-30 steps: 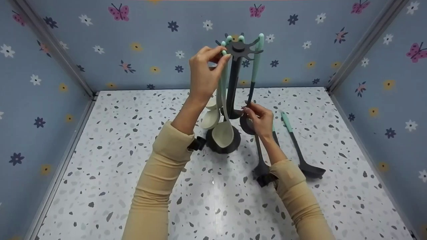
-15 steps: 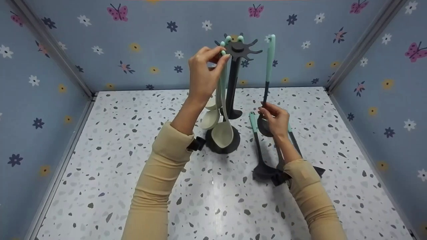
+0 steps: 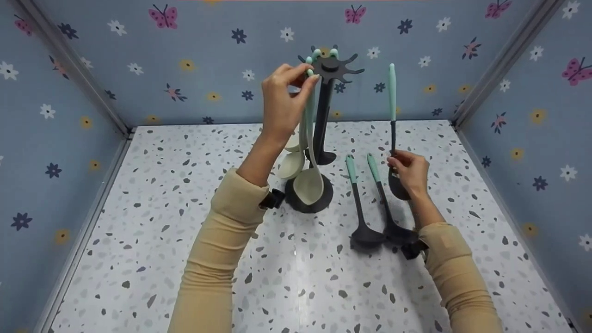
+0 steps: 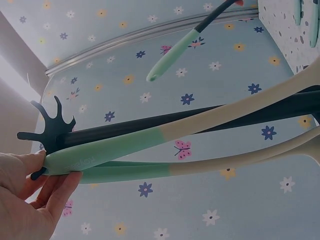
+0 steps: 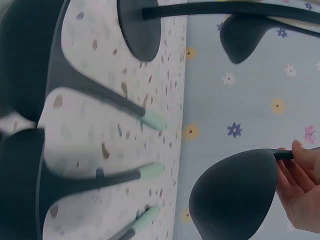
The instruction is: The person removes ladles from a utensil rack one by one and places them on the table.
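My left hand (image 3: 283,101) pinches the mint handle end of a cream spoon (image 3: 309,186) at the top of the black utensil stand (image 3: 330,68). In the left wrist view, thumb and fingers (image 4: 59,197) close round that handle (image 4: 102,150) beside a hook. My right hand (image 3: 411,173) grips a black ladle (image 3: 392,95) by its neck, mint handle upward. Its dark bowl (image 5: 235,192) hangs below the fingers in the right wrist view. This ladle stands well to the right of the stand, apart from its hooks.
Two black ladles with mint handles, a left one (image 3: 367,233) and a right one (image 3: 380,185), lie on the speckled table (image 3: 185,231). A third mint handle (image 5: 146,219) shows in the right wrist view. More utensils, including another cream spoon (image 3: 291,165), hang on the stand.
My right hand has carried the black ladle away from the stand's hooks to the right and slightly lower. My left hand has stayed at the cream spoon's handle.
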`<state>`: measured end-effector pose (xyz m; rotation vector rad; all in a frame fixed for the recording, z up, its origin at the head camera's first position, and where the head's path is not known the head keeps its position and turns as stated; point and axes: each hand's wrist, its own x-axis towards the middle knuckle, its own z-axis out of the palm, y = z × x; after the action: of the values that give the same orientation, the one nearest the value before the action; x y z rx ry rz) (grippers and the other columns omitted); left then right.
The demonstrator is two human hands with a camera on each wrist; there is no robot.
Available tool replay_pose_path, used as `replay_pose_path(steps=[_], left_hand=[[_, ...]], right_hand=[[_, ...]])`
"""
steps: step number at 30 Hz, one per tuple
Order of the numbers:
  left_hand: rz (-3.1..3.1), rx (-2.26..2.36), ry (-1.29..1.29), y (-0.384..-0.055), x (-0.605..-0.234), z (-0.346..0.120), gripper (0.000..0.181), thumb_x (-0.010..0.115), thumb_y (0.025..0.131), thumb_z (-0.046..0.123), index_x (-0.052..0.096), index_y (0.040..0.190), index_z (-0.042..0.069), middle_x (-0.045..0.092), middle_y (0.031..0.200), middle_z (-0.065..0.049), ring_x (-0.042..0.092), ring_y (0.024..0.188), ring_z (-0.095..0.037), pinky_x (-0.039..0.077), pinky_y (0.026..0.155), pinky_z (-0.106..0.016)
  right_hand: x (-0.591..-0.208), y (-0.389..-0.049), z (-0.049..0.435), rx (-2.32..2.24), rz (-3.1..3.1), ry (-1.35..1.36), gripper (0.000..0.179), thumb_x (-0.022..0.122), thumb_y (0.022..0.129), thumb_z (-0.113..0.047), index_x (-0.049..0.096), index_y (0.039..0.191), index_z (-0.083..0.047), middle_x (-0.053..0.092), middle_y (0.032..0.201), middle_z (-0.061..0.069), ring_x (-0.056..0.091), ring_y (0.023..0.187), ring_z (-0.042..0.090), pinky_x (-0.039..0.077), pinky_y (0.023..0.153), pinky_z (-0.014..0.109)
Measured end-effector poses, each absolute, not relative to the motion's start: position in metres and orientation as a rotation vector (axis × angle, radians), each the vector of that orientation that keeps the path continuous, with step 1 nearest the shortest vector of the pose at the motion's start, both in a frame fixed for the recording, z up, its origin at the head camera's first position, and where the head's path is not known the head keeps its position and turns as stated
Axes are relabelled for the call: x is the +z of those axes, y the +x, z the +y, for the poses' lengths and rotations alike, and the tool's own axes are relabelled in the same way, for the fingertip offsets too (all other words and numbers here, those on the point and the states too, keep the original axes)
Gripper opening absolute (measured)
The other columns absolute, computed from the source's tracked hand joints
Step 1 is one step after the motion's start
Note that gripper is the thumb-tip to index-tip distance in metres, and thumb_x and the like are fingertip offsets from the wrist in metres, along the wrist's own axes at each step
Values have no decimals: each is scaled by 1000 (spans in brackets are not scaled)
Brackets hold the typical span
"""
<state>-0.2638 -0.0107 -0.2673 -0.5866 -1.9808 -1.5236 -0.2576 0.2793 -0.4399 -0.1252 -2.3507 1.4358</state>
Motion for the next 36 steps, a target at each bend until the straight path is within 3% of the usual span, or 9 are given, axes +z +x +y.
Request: replay_pose_path(steps=[11, 19, 23, 28, 31, 36], left_hand=[[-1981, -1528, -586, -264, -267, -10, 19, 62, 84, 12, 67, 95, -2, 54, 79, -8, 56, 73, -15, 50, 62, -18], [-1965, -1524, -587, -264, -268, -10, 20, 62, 83, 12, 67, 96, -3, 55, 79, -8, 56, 72, -14, 50, 62, -18], [-1961, -1535, -586, -264, -267, -10, 19, 62, 83, 11, 67, 95, -3, 54, 78, -7, 56, 72, -14, 50, 62, -18], [-1977, -1531, -582, -265, -267, -11, 19, 62, 83, 12, 67, 95, -2, 54, 78, -8, 56, 73, -15, 50, 62, -18], [-1983, -1534, -584, -265, -267, -11, 19, 62, 84, 12, 67, 95, -2, 54, 79, -8, 56, 74, -15, 50, 63, -18], [-1989, -1546, -583, -264, -267, -11, 20, 62, 84, 12, 67, 96, -2, 55, 80, -8, 57, 74, -15, 51, 63, -18]], right_hand=[[-448, -243, 329, 1254, -2524, -244, 28, 62, 82, -6, 60, 108, 7, 62, 95, 22, 55, 64, -3, 52, 64, 25], [-454, -233, 354, 1202, -2600, -358, 30, 62, 83, -7, 59, 109, 8, 61, 97, 25, 53, 60, -7, 51, 62, 19], [-457, -231, 362, 1126, -2641, -388, 30, 63, 82, -8, 60, 108, 7, 62, 96, 24, 56, 61, -2, 49, 57, 13], [-462, -228, 372, 959, -2711, -409, 30, 64, 81, -7, 60, 107, 7, 62, 93, 24, 63, 69, 19, 42, 50, 8], [-466, -226, 378, 900, -2752, -435, 29, 63, 82, -7, 60, 106, 8, 62, 93, 25, 62, 77, 30, 47, 54, 17], [-474, -222, 387, 835, -2824, -494, 29, 63, 82, -8, 60, 105, 9, 60, 94, 27, 58, 82, 37, 49, 67, 41]])
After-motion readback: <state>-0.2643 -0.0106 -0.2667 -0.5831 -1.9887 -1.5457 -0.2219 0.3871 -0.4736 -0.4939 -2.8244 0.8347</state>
